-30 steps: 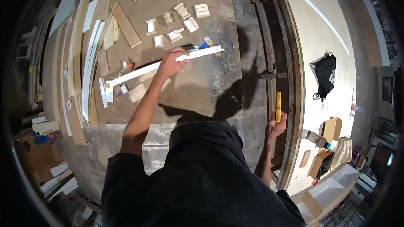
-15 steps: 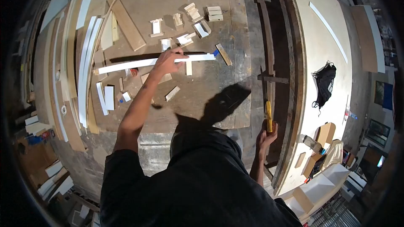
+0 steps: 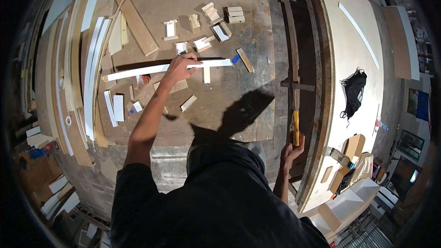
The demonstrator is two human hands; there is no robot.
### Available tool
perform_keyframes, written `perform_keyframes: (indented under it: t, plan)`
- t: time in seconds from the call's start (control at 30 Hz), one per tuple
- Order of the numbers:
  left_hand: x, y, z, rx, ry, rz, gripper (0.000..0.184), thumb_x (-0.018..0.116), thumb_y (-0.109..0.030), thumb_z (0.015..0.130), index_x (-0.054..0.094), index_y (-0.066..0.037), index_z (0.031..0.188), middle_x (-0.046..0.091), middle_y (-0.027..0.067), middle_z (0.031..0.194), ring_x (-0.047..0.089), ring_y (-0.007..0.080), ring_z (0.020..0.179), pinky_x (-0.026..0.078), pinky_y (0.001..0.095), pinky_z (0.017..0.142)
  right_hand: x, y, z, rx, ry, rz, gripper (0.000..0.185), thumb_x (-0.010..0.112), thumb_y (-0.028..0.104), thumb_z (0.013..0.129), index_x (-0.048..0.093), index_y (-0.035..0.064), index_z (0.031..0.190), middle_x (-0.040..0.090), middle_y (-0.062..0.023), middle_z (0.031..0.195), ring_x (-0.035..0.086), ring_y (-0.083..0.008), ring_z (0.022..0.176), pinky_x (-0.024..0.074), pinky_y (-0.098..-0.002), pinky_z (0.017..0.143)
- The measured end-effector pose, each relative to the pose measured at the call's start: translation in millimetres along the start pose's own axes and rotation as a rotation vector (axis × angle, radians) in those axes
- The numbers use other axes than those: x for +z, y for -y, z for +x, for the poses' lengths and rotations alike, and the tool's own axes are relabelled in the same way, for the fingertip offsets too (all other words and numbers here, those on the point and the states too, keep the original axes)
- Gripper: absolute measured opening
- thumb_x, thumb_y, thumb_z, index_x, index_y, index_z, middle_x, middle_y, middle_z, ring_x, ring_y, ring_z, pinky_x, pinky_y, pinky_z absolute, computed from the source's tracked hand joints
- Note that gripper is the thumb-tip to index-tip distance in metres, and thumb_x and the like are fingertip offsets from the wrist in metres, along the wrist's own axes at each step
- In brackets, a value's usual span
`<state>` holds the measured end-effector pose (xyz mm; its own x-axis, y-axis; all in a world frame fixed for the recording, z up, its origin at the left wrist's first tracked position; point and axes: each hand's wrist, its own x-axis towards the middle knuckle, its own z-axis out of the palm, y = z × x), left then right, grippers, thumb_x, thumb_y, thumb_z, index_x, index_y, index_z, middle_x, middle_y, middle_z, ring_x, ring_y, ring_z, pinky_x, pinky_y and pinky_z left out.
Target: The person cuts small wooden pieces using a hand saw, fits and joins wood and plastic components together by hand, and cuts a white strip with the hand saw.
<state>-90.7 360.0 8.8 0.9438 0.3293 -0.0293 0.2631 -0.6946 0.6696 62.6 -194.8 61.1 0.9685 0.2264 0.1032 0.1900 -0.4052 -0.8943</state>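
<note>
My left hand point(image 3: 180, 68) is closed around a long white strip point(image 3: 138, 71) over the wooden work surface. The strip's right end looks rough, and a small blue piece point(image 3: 235, 59) is close to that end. Lower right, over the gap beside the surface, my right hand point(image 3: 292, 150) grips a handsaw by its yellow handle point(image 3: 296, 126). The saw's thin blade points away from me and is hard to make out against the dark gap. A short wooden block point(image 3: 245, 60) lies right of the strip's end.
Several small wood-and-white assemblies point(image 3: 212, 14) lie beyond the strip. Long boards and white strips point(image 3: 94, 78) are stacked at left. Across the gap, a pale panel point(image 3: 340, 55) carries a black cloth item point(image 3: 353, 93), another white strip point(image 3: 358, 34) and a bottle point(image 3: 341, 157).
My left hand and the white strip have shifted slightly left. The saw in my right hand has moved a little right, its handle now more upright in view.
</note>
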Motion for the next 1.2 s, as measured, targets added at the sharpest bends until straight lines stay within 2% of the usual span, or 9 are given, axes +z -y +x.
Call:
perform_keyframes:
  t: [0.17, 0.23, 0.37, 0.47, 0.67, 0.87, 1.03, 1.17, 1.2]
  plan:
    - [6, 7, 1, 0.018, -0.010, 0.005, 0.032, 0.080, -0.010, 0.081, 0.080, -0.018, 0.112, 0.070, 0.0039, 0.111, 0.069, 0.0268, 0.095, 0.056, 0.0387, 0.085, -7, -21, -7, 0.166, -0.045, 0.222, 0.042, 0.057, 0.010, 0.094, 0.053, -0.0107, 0.130, 0.064, -0.0146, 0.114, 0.061, -0.0180, 0.106, 0.0485, -0.0330, 0.097]
    - [8, 6, 0, 0.031, -0.011, 0.010, 0.032, 0.081, -0.011, 0.081, 0.080, -0.018, 0.112, 0.071, 0.0039, 0.112, 0.069, 0.0269, 0.095, 0.056, 0.0388, 0.085, 2, -18, -13, -0.201, -0.073, 0.066, 0.050, 0.056, 0.011, 0.095, 0.047, -0.0113, 0.139, 0.062, -0.0160, 0.123, 0.060, -0.0211, 0.114, 0.0461, -0.0362, 0.104]
    - [11, 4, 0, 0.012, 0.000, 0.004, 0.032, 0.082, -0.012, 0.080, 0.080, -0.017, 0.111, 0.071, 0.0048, 0.111, 0.070, 0.0268, 0.097, 0.055, 0.0385, 0.087, 2, -5, -16, -0.255, -0.026, 0.024, 0.060, 0.056, 0.014, 0.097, 0.037, -0.0110, 0.148, 0.058, -0.0188, 0.132, 0.058, -0.0261, 0.123, 0.0428, -0.0398, 0.110]
    - [13, 5, 0, -0.004, -0.011, -0.015, 0.032, 0.083, -0.012, 0.080, 0.080, -0.017, 0.112, 0.072, 0.0055, 0.111, 0.069, 0.0265, 0.099, 0.055, 0.0383, 0.088, 12, 27, -16, -0.250, -0.040, 0.020, 0.027, 0.058, 0.018, 0.102, 0.061, -0.0033, 0.117, 0.063, -0.0100, 0.100, 0.064, -0.0193, 0.098, 0.0521, -0.0313, 0.086]
    - [14, 4, 3, -0.013, -0.041, -0.025, 0.031, 0.082, -0.012, 0.081, 0.080, -0.017, 0.111, 0.072, 0.0058, 0.112, 0.070, 0.0272, 0.097, 0.055, 0.0389, 0.087, 10, 22, -23, 0.046, -0.153, 0.010, 0.040, 0.035, 0.029, 0.109, 0.061, -0.0021, 0.109, 0.061, -0.0032, 0.096, 0.061, -0.0137, 0.089, 0.0480, -0.0285, 0.085]
    - [16, 5, 7, -0.004, -0.034, -0.033, 0.030, 0.082, -0.013, 0.081, 0.080, -0.017, 0.111, 0.072, 0.0057, 0.110, 0.070, 0.0278, 0.096, 0.055, 0.0399, 0.085, 11, 47, -26, -0.086, -0.031, -0.045, 0.024, 0.045, 0.015, 0.105, 0.062, -0.0007, 0.108, 0.057, -0.0008, 0.091, 0.059, -0.0121, 0.088, 0.0475, -0.0269, 0.082]
    - [2, -49, 0, 0.025, -0.094, -0.078, 0.031, 0.083, -0.013, 0.080, 0.080, -0.015, 0.111, 0.072, 0.0061, 0.108, 0.070, 0.0282, 0.095, 0.055, 0.0402, 0.085, -4, 36, -26, -0.035, -0.035, -0.050, 0.010, 0.053, -0.001, 0.098, 0.061, -0.0003, 0.105, 0.055, 0.0001, 0.089, 0.057, -0.0099, 0.086, 0.0483, -0.0261, 0.077]
    - [26, -116, -10, 0.140, -0.160, -0.243, 0.031, 0.086, -0.007, 0.075, 0.080, -0.009, 0.106, 0.074, 0.0069, 0.105, 0.073, 0.0257, 0.093, 0.057, 0.0352, 0.082, -6, 31, -13, -0.103, -0.093, 0.127, 0.007, 0.060, 0.001, 0.098, 0.062, 0.0006, 0.105, 0.056, 0.0005, 0.090, 0.057, -0.0089, 0.085, 0.0475, -0.0246, 0.076]
    - [38, -134, -13, 0.160, -0.177, -0.283, 0.029, 0.085, -0.007, 0.076, 0.080, -0.008, 0.105, 0.074, 0.0067, 0.104, 0.073, 0.0259, 0.092, 0.058, 0.0352, 0.080, -10, 30, -10, 0.066, -0.142, 0.249, 0.007, 0.064, 0.007, 0.099, 0.062, 0.0014, 0.103, 0.057, 0.0010, 0.089, 0.057, -0.0082, 0.083, 0.0472, -0.0244, 0.073]
